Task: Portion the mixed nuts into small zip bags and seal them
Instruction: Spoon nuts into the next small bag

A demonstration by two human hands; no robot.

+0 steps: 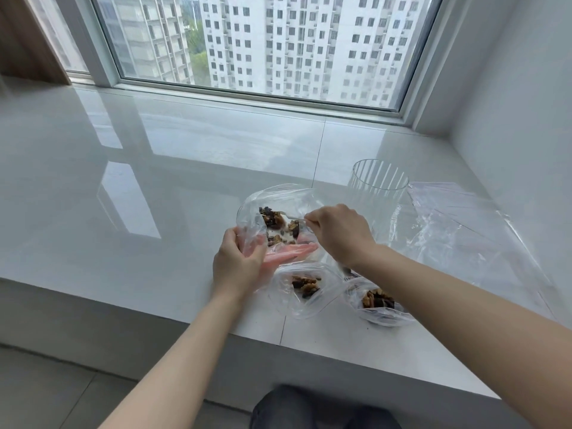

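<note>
From the head camera, the left hand [238, 258] cups the large clear bag [272, 212] from below, its straight fingers showing pink through the plastic and propping the bag's mouth open. The right hand [335, 232] pinches the handle of a small clear spoon [289, 216], whose bowl reaches into the bag among the remaining mixed nuts [278, 226]. Two small zip bags lie on the white sill [154, 181] nearer the person: one [305, 286] just below the left hand's fingers, the other [377, 301] to its right, under the right forearm. Both hold a portion of nuts and look unsealed, though the zip strips are hard to make out. A ribbed clear cup [379, 187] stands far right, beside a sheet of loose plastic [464, 230].

The main risk seems to be spillage: the big bag is limp, so if the supporting fingers shift, its mouth could sag and tip nuts onto the glossy sill. A heaped spoon carried across could shed pieces between bags. The right forearm could also brush the open right-hand bag and knock it over.
</note>
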